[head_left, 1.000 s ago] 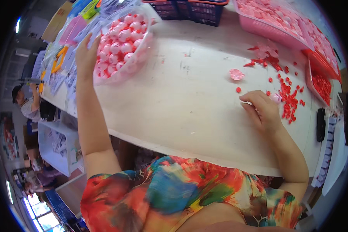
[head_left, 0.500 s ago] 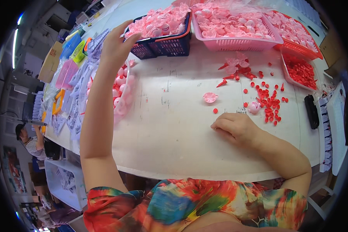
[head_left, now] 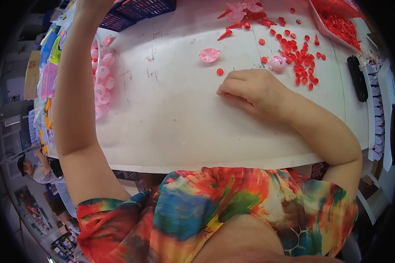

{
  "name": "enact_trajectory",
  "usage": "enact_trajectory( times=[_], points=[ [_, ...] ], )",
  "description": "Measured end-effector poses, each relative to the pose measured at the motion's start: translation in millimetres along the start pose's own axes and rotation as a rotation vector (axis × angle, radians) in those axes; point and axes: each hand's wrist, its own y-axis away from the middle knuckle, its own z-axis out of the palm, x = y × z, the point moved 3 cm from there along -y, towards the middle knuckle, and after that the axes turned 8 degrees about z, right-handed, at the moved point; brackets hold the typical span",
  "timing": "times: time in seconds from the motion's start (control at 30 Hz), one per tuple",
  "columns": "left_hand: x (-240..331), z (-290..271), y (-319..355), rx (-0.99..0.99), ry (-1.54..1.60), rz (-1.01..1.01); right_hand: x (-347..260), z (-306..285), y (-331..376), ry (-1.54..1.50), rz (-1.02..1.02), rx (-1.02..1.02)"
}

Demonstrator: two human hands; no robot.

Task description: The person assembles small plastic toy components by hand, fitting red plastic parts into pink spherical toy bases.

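My left arm reaches up along the left side, and my left hand [head_left: 91, 8] is cut off by the top edge beside a dark blue basket [head_left: 149, 8]; its fingers are out of sight. On the white table rests my right hand [head_left: 254, 90], its fingers curled together and their undersides hidden. Just beyond it lie a pink scalloped piece [head_left: 210, 55], a small red cap [head_left: 220, 71] and a pink ball [head_left: 277, 64] with a printed curve. Several red caps [head_left: 300, 61] are scattered to its right. Farther off are red cone-shaped pieces [head_left: 225, 34] and clear pink petal pieces [head_left: 237, 12].
A clear container of pink balls [head_left: 103, 83] stands right of my left forearm. At the far right is a tub of red parts [head_left: 338, 28], with a black case [head_left: 357, 79] nearer. Stacked bins [head_left: 49, 79] line the left; another person [head_left: 33, 168] is beyond.
The view has tilted down, so the heaped baskets at the back have mostly left the picture. My left hand has gone from the blue basket's edge to the top border. My right hand keeps its pose.
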Motion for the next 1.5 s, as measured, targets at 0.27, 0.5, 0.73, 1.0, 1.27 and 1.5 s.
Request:
enact_trajectory(
  times=[0.27,0.5,0.73,1.0,1.27,1.5],
  points=[
    [143,46,84,-0.350,0.490,0.122,6,4,2,-0.095,0.027,0.198],
    [135,57,96,-0.353,1.373,-0.760,16,-16,-1,-0.604,0.531,0.274],
    [158,49,98,-0.485,1.795,-0.827,14,-15,-4,-1.020,0.707,0.219],
    [177,39,99,-0.279,1.981,-1.064,17,-14,-3,-0.920,0.534,0.265],
    [197,34,110,-0.073,2.047,-1.147,-9,-15,3,0.353,-0.298,0.496],
    [198,38,107,-0.038,1.989,-1.145,-15,-11,4,0.432,-0.366,0.482]
  ],
)
